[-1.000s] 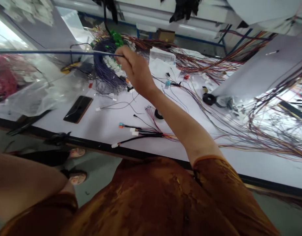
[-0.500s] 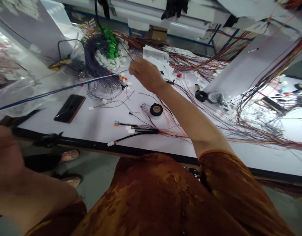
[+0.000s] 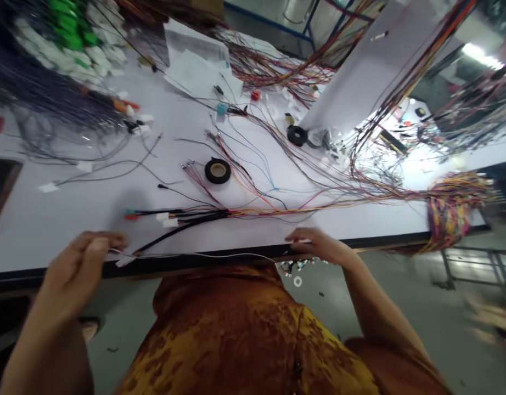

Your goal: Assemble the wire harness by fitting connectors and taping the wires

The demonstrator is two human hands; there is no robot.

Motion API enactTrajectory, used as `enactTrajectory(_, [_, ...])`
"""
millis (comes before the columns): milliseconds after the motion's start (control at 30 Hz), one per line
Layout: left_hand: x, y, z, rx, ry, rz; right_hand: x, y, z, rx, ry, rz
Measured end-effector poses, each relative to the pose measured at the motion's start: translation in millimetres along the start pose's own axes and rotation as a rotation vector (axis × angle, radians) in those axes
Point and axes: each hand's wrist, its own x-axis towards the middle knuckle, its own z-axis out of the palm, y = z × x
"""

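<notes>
My left hand (image 3: 82, 263) is at the table's front edge, thumb and fingertips pinched on a thin pale wire (image 3: 212, 254). This wire runs right along the black edge and droops towards my waist. Beside the left fingertips lies the white connector of a black-sleeved wire harness (image 3: 195, 220), which has other white, blue and orange connectors. My right hand (image 3: 319, 247) hovers by the front edge, past the wire's far end. Its fingers are loosely bent with a gap between them, and I see nothing held. A black tape roll (image 3: 218, 171) rests behind the harness.
Blue-purple wires (image 3: 51, 99) with green and white connectors are heaped at back left. Papers (image 3: 199, 60) lie at the back. Another black tape roll (image 3: 297, 135) is near a white post (image 3: 352, 71). Long coloured wires reach right to a hanging bundle (image 3: 450, 208). A phone (image 3: 1, 186) shows at left.
My right hand has come back from the rear of the table to the front edge. My left hand has moved in and now pinches the pale wire. The view has shifted right.
</notes>
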Motion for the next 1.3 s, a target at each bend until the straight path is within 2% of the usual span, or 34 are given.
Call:
enactTrajectory(67, [4,6,26.7,-0.030,-0.004,0.026,4,11,4,0.033,0.282,0.027])
enactTrajectory(167, [24,29,79.7,-0.258,-0.166,0.097,29,27,4,0.009,0.561,0.024])
enactTrajectory(233, [47,44,118.3,-0.321,-0.245,0.132,50,39,4,-0.002,0.625,0.037])
enactTrajectory(300, [72,54,153.3,-0.292,-0.329,0.098,66,49,4,-0.003,0.629,0.047])
enactTrajectory(367, [94,58,180.1,-0.274,-0.386,0.031,77,54,4,-0.009,0.591,0.055])
enactTrajectory(433, [109,58,197.0,-0.327,-0.428,-0.055,82,56,4,-0.019,0.551,0.067])
enactTrajectory(533, [119,60,206.4,-0.466,-0.464,-0.180,84,56,6,-0.034,0.524,0.053])
enactTrajectory(767, [124,64,202.9,-0.630,-0.406,-0.362,84,55,11,-0.009,0.509,-0.040])
enactTrajectory(1000, [134,64,202.1,-0.826,-0.499,-0.499,97,53,10,-0.064,0.417,-0.138])
enactTrajectory(1200, [136,75,205.2,-0.886,-0.537,-0.562,99,51,18,0.114,0.568,-0.116])
enactTrajectory(1300, [135,79,208.6,-0.962,-0.496,-0.585,96,50,20,0.237,0.622,-0.062])
